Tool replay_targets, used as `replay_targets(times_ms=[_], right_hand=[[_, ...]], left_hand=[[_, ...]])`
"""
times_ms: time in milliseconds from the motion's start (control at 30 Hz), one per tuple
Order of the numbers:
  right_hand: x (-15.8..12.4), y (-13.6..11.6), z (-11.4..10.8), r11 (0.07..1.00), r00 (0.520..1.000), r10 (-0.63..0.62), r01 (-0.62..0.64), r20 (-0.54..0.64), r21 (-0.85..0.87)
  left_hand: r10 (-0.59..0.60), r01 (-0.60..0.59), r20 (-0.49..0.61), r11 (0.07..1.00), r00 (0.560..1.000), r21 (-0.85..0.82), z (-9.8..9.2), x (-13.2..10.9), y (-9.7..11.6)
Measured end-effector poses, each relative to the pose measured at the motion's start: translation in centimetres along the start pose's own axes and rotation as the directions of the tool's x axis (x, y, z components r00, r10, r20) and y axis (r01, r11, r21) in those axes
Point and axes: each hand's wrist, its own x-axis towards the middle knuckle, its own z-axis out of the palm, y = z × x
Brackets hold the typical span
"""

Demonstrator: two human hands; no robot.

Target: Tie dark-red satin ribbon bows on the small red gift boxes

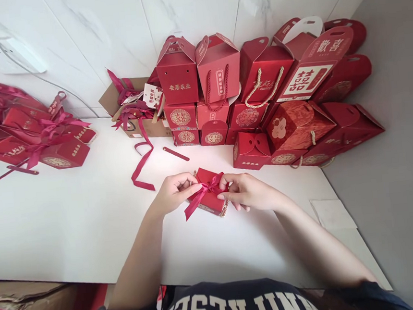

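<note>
Bow in both hands, mid-surface

We note a small red card box with gold-patterned sides and twisted cord trim [210,202] lying flat on the white surface [89,223], between its front and back edges. A glossy crimson satin ribbon [194,206] is tied in a bow across its top. Left hand [176,191]: thumb and fingers pinched on the bow's left side. Right hand [244,190]: fingers curled, gripping the bow's right loop.

Behind the box, toward the back edge, we log a thin dark-red strip [176,154] and a loose length of crimson ribbon [144,166]. The ribbon trails from an open brown cardboard carton [148,127] filled with ribbons and tags. Stacked red gift boxes with gold lettering [182,87] crowd the back-right corner; ribboned red boxes [67,153] are heaped near the back edge, far left.
</note>
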Motion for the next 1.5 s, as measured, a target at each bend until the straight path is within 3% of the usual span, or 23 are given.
replay_targets(times_ms=[200, 533, 867, 1067, 1333, 1433, 1500], right_hand=[[0.4, 0.3, -0.5, 0.995, 0.996, 0.023, -0.031, 0.084, 0.092], [0.6, 1.2, -1.4, 0.999, 0.993, 0.023, -0.028, 0.119, 0.037], [0.4, 1.4, -1.8, 0.986, 0.970, 0.146, -0.160, 0.196, 0.055], [0.2, 1.5, -2.8, 0.992, 0.962, 0.130, -0.128, 0.240, -0.025], [1.1, 2.9, -3.8, 0.984, 0.880, 0.165, -0.176, 0.445, -0.016], [0.6, 3.1, -4.4, 0.967, 0.877, 0.249, -0.202, 0.411, -0.155], [0.1, 3.1, -4.8, 0.924, 0.915, 0.296, -0.201, 0.274, -0.326]], left_hand=[[-0.017, 0.017, 0.009, 1.000, 1.000, -0.021, 0.0, 0.4, -0.6], [0.034, -0.039, -0.080, 0.997, 0.996, -0.069, 1.1, 1.0, -1.9], [-0.013, 0.004, -0.058, 0.989, 0.998, -0.149, 1.3, 1.3, -2.4], [-0.039, 0.032, -0.042, 0.985, 0.998, -0.170, 1.2, 1.2, -2.1], [-0.076, 0.084, 0.052, 0.983, 0.996, -0.163, 1.1, 0.9, -0.9], [-0.065, 0.068, 0.042, 0.996, 0.997, -0.060, 1.4, 0.5, -0.1], [-0.067, 0.067, 0.029, 0.998, 0.997, 0.012, 1.4, 0.1, 0.3]])
